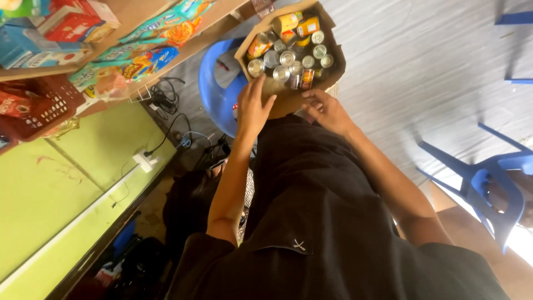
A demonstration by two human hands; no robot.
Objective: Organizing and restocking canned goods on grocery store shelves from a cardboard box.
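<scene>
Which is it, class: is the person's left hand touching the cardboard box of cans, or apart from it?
Touching. The head view shows the left hand laid against the near edge of the cardboard box, fingers overlapping the rim with no gap.

- A small shop or its stockroom.
- At ten o'clock, wooden shelves (139, 11) stacked with boxed goods (66, 25) and bright snack packets (147, 58).
- At twelve o'clock, an open cardboard box (277, 89) full of tin cans (288, 58).
- At nine o'clock, a red shopping basket (39, 108).
- Blue plastic chairs (488, 183) at three o'clock.
</scene>
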